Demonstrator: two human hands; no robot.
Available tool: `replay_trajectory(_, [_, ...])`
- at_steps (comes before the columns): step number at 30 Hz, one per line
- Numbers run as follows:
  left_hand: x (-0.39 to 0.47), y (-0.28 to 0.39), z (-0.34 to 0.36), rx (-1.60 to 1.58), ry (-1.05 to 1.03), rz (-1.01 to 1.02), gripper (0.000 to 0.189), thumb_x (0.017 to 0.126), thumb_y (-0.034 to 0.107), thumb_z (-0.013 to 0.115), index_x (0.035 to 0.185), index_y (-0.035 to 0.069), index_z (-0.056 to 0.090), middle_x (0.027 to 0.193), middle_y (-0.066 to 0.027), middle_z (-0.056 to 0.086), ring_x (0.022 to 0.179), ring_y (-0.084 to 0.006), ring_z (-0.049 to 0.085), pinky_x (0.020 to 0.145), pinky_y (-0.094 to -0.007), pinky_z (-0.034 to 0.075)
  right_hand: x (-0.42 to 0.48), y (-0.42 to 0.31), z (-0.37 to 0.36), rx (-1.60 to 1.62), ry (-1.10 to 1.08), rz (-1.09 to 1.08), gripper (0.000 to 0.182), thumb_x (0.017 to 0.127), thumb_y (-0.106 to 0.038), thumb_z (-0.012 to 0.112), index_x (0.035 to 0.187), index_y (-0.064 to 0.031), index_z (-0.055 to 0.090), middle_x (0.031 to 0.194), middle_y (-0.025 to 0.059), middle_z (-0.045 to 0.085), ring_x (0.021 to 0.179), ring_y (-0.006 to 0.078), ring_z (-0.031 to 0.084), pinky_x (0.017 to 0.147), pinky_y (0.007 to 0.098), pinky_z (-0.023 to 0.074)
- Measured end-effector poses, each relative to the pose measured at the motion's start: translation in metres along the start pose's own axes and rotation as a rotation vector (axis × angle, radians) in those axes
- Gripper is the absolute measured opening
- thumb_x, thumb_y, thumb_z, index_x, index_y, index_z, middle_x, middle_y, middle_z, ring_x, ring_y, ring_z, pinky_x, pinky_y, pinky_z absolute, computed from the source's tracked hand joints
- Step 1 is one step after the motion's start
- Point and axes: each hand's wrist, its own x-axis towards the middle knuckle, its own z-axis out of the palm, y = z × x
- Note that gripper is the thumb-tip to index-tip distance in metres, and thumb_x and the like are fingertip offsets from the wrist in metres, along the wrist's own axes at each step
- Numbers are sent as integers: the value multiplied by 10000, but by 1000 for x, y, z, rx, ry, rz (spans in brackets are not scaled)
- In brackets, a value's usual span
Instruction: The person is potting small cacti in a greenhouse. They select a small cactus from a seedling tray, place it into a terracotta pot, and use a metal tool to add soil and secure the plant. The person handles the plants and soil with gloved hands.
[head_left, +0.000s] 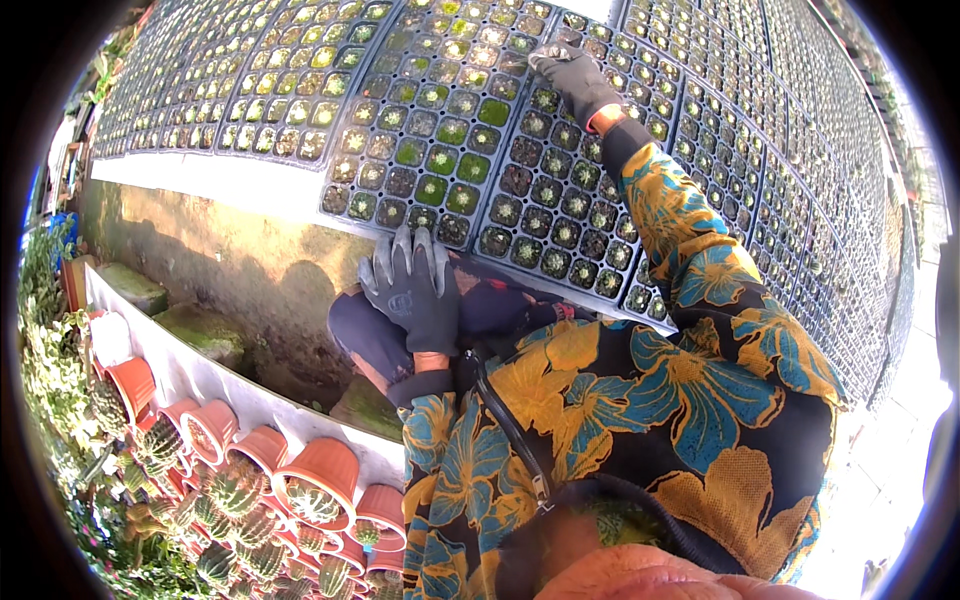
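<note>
My left hand, in a dark glove with grey-coated fingers, lies palm down with its fingertips at the near edge of a black plastic seedling tray. Its fingers are slightly spread, with nothing seen in them. Farther off, my right hand, gloved too, reaches over the cells near the seam with another seedling tray. Its fingers are bent together at a cell; whether they pinch something small cannot be made out. Small pale-green plants, probably cacti, stand in many cells, and some cells carry bright green moss.
More seedling trays spread to both sides. A white ledge borders them at left, above a stained wall and mossy stone blocks. Terracotta-coloured pots with cacti stand at lower left, behind a white curb.
</note>
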Motion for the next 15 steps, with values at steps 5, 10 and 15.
replay_trajectory(5, [-1, -1, 6, 6, 24, -3, 237, 891, 240, 554, 1075, 130, 656, 1169, -50, 620, 1159, -259, 526, 1033, -479, 311, -44, -39, 3, -311, -4, -72, 576, 857, -475, 627, 1233, -41, 583, 1020, 174, 686, 966, 296, 647, 861, 369, 485])
replay_trajectory(10, [-2, -2, 2, 11, 24, 4, 238, 894, 244, 550, 1076, 132, 656, 1169, -47, 621, 1158, -257, 527, 1037, -479, 306, -38, -38, 2, -382, 14, -76, 604, 855, -498, 614, 1313, -110, 546, 1086, 188, 672, 1046, 328, 628, 910, 377, 470])
replay_trajectory(15, [-5, -5, 4, 27, 14, -9, 245, 899, 250, 542, 1086, 135, 651, 1178, -42, 614, 1171, -248, 515, 1040, -474, 300, -31, -17, 10, -206, -79, -134, 586, 851, -503, 616, 1303, -135, 560, 1104, 175, 670, 1052, 325, 627, 918, 371, 467])
